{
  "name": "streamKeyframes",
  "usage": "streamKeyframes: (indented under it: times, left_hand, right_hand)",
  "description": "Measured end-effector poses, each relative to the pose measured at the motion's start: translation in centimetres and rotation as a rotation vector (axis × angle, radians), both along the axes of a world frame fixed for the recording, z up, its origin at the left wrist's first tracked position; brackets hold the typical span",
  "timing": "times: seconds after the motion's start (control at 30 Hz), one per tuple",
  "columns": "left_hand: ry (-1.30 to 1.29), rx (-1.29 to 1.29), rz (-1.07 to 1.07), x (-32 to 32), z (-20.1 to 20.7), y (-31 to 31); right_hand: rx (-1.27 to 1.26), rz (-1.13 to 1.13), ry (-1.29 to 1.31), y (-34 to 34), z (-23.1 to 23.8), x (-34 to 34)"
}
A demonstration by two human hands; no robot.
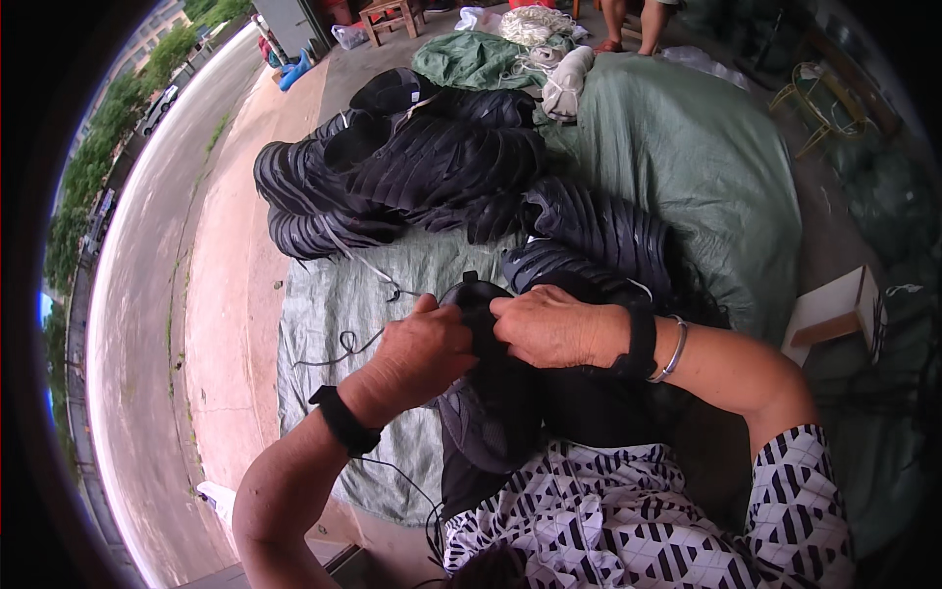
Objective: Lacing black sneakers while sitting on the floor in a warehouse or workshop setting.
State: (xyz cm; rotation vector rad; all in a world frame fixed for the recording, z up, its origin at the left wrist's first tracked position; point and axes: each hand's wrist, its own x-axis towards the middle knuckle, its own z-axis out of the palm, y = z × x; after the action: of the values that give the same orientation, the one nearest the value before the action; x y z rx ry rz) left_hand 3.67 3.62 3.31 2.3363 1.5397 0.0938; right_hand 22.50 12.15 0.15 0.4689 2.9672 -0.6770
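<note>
Both closed, left hand (424, 346) and right hand (557, 329) grip dark shoe upper (498, 407); black bundles (442, 169) beyond upper (green sheet (329, 304) beneath bundles).

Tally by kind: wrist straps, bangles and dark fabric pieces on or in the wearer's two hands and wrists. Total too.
Black wrist straps: 2
Silver bangle: 1
Dark fabric piece, between left hand and right hand: 1
Total: 4
</note>
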Motion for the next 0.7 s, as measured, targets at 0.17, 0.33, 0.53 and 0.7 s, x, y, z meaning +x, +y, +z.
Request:
streamKeyframes:
  times: [0.17, 0.33, 0.53, 0.7]
  left_hand:
    - [-1.075, -0.522, 0.692, 0.2, -1.8, 0.5]
    - [-1.342, -0.379, 0.681, 0.0, -3.7, -0.8]
    - [-1.505, -0.201, 0.571, 0.5, -5.4, -1.4]
    - [-1.582, -0.346, 0.712, 0.1, -5.3, -1.7]
  right_hand:
    - [-0.115, -0.116, 0.189, -0.4, 0.0, 0.1]
    - [-1.245, -0.436, 0.650, 1.9, 1.9, -0.3]
    - [-1.359, -0.377, 0.470, -2.3, -1.0, -2.1]
    - [-1.186, -0.563, 0.358, -1.9, 1.7, -2.0]
